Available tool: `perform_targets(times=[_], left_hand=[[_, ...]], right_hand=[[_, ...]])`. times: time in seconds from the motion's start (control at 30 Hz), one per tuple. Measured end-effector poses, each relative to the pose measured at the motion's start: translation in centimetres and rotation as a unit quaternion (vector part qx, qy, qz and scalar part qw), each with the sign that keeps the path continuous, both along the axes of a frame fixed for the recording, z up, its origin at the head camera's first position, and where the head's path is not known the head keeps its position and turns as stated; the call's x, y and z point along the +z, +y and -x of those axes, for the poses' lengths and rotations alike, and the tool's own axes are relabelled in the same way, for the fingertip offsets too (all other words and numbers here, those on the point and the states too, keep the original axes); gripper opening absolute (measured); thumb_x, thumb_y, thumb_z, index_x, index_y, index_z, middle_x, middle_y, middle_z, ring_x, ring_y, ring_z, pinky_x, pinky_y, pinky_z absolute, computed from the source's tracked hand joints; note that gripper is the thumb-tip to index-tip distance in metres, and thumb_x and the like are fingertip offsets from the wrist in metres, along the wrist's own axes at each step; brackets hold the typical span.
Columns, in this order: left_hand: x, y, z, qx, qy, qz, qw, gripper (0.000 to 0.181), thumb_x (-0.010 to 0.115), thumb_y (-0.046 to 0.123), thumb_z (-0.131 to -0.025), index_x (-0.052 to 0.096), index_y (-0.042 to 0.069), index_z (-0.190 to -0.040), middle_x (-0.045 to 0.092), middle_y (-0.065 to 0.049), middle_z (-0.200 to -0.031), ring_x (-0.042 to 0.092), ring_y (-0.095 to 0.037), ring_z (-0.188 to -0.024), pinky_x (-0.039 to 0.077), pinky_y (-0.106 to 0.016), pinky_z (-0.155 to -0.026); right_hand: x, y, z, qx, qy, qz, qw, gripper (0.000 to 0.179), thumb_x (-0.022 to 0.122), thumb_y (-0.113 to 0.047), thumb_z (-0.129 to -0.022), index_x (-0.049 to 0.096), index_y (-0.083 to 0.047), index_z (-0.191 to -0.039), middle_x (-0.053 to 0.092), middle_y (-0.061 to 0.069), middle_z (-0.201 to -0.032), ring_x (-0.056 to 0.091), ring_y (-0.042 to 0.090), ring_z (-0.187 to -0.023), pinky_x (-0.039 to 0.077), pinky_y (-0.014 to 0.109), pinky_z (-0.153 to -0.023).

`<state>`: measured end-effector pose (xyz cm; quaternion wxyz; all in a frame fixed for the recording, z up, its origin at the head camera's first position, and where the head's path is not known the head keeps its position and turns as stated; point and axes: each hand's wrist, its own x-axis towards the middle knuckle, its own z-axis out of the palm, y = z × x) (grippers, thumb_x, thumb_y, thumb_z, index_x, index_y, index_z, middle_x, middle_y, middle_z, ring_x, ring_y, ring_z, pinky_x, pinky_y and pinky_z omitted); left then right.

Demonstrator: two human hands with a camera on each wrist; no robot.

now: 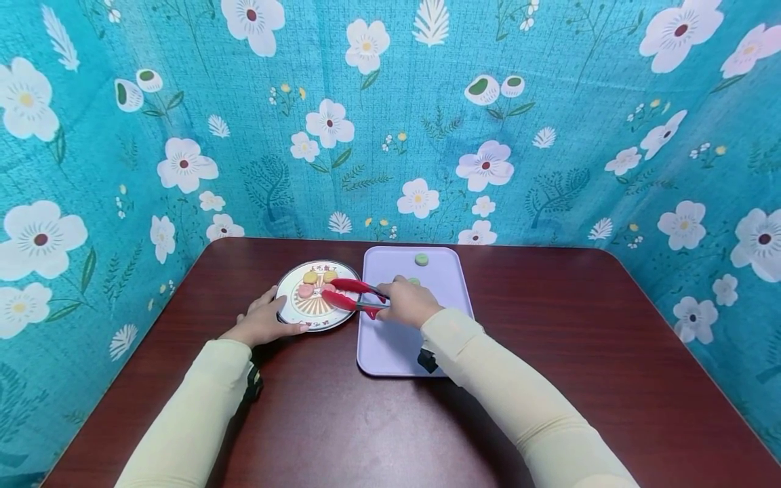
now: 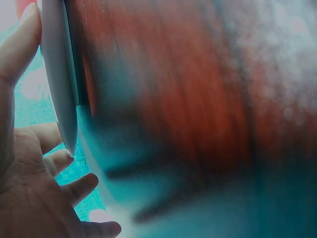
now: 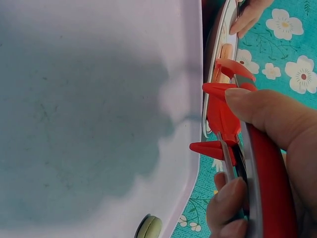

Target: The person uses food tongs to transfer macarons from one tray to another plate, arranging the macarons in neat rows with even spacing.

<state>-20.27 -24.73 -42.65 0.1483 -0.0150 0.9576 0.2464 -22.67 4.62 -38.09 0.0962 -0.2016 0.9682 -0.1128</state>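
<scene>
My right hand grips a pair of tongs with red handles and red tips. The spread tips reach over a white patterned plate, around a pink macaron. Another pink macaron and two yellow macarons, one at the left and one at the right, lie on this plate too. At the plate's left edge, my left hand holds the rim, thumb at the near side and fingers round the outside. The left wrist view shows the thumb against the plate's edge.
A lilac tray lies right of the plate, partly under my right arm. On it sit a green macaron near the far edge and another green macaron partly behind my hand. A floral cloth hangs behind the brown table.
</scene>
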Motion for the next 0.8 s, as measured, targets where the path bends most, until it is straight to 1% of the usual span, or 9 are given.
perform_targets(times=[0.33, 0.47, 0.57, 0.7, 0.8], left_hand=[[-0.05, -0.02, -0.02, -0.002, 0.004, 0.0, 1.0, 0.108, 0.075, 0.056, -0.074, 0.024, 0.001, -0.151, 0.01, -0.026, -0.156, 0.014, -0.05, -0.136, 0.012, -0.076, -0.103], [-0.15, -0.02, -0.06, -0.001, 0.005, 0.0, 1.0, 0.108, 0.075, 0.055, -0.074, 0.023, 0.001, -0.152, 0.011, -0.026, -0.155, 0.015, -0.05, -0.135, 0.013, -0.076, -0.103], [-0.02, 0.03, -0.19, 0.0, 0.004, 0.002, 1.0, 0.108, 0.075, 0.055, -0.074, 0.023, 0.001, -0.151, 0.011, -0.027, -0.155, 0.015, -0.05, -0.135, 0.014, -0.075, -0.103], [0.17, 0.01, -0.24, -0.001, -0.001, 0.004, 1.0, 0.109, 0.074, 0.056, -0.074, 0.02, 0.0, -0.152, 0.009, -0.027, -0.155, 0.014, -0.05, -0.136, 0.012, -0.075, -0.104], [0.1, -0.1, -0.19, -0.003, 0.0, 0.003, 1.0, 0.11, 0.073, 0.057, -0.074, 0.02, 0.0, -0.152, 0.008, -0.027, -0.155, 0.013, -0.05, -0.136, 0.011, -0.075, -0.104]], right_hand=[[0.1, -0.13, 0.33, -0.002, -0.011, -0.001, 0.9999, 0.057, 0.075, -0.035, -0.083, 0.059, -0.02, -0.135, 0.058, 0.007, -0.105, 0.053, 0.02, -0.079, 0.046, 0.032, -0.062], [0.12, -0.18, 0.4, 0.003, -0.01, -0.004, 0.9999, 0.055, 0.075, -0.036, -0.083, 0.06, -0.02, -0.134, 0.058, 0.007, -0.103, 0.053, 0.019, -0.078, 0.045, 0.032, -0.062], [0.27, -0.26, 0.37, 0.007, -0.007, -0.008, 0.9999, 0.054, 0.075, -0.036, -0.083, 0.061, -0.02, -0.132, 0.058, 0.006, -0.101, 0.053, 0.019, -0.078, 0.044, 0.032, -0.062], [0.45, -0.36, 0.37, 0.007, -0.008, -0.013, 0.9999, 0.053, 0.074, -0.035, -0.084, 0.06, -0.02, -0.133, 0.057, 0.007, -0.102, 0.054, 0.02, -0.077, 0.044, 0.032, -0.062], [0.52, -0.45, 0.4, 0.006, -0.011, -0.011, 0.9999, 0.053, 0.074, -0.035, -0.084, 0.06, -0.02, -0.133, 0.057, 0.007, -0.104, 0.055, 0.02, -0.076, 0.045, 0.032, -0.062]])
